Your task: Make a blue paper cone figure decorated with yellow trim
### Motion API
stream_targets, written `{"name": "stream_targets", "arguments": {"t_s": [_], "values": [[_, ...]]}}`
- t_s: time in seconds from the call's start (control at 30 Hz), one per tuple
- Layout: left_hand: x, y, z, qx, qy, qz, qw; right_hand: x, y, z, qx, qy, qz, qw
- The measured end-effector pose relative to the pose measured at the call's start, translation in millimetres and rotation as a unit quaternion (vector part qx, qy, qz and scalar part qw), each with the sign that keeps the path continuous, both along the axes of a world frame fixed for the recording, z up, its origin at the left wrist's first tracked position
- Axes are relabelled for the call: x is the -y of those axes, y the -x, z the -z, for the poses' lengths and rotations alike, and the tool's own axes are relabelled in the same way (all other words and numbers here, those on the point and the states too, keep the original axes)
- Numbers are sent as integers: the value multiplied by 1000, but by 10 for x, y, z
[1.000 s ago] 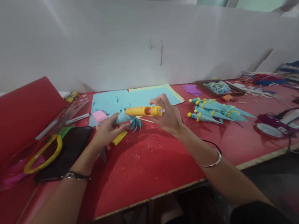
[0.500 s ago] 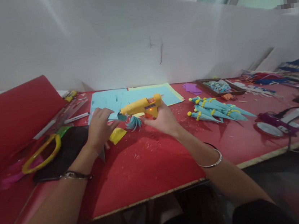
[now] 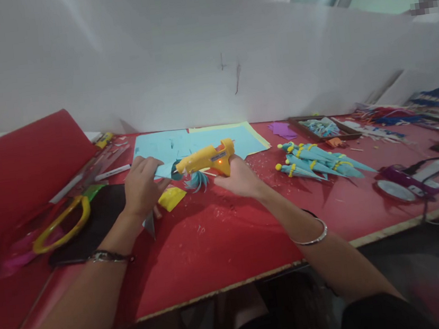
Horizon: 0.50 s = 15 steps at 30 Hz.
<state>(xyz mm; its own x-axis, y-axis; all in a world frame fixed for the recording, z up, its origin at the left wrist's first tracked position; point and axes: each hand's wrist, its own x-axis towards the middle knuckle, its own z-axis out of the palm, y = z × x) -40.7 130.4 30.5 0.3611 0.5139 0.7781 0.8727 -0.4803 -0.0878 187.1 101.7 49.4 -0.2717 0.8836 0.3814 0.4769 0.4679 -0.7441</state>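
My right hand (image 3: 239,177) is wrapped round the handle of a yellow glue gun (image 3: 203,159), whose nozzle points left and whose small orange light shows. My left hand (image 3: 142,187) pinches a light blue paper piece (image 3: 165,171), right by the nozzle. Below the gun lies a curled fringe of blue paper (image 3: 196,181). A yellow piece (image 3: 172,197) lies on the red table beside my left hand. Blue paper sheets (image 3: 161,142) are spread behind both hands.
Blue cones with yellow trim (image 3: 315,160) lie at right, before a brown tray (image 3: 324,127). A purple device (image 3: 409,184) with a cable sits further right. Yellow-handled scissors (image 3: 62,225) and a black item (image 3: 98,222) are at left. Another person's hand shows at the far right.
My left hand has shifted slightly left, and more of the blue paper piece shows in its fingers. The glue gun has tilted a little, with its nozzle still at the paper.
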Motion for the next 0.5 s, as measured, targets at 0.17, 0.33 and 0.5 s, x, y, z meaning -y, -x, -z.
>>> {"name": "stream_targets", "arguments": {"t_s": [0.17, 0.33, 0.5], "values": [[30, -2, -29, 12, -9, 11, 1000, 7, -20, -42, -6, -21, -35, 999], [79, -10, -82, 17, 49, -19, 998, -5, -33, -51, 10, -33, -38, 999], [93, -23, -106, 42, 74, -33, 996, -10, -49, -50, 29, -31, -31, 999]]}}
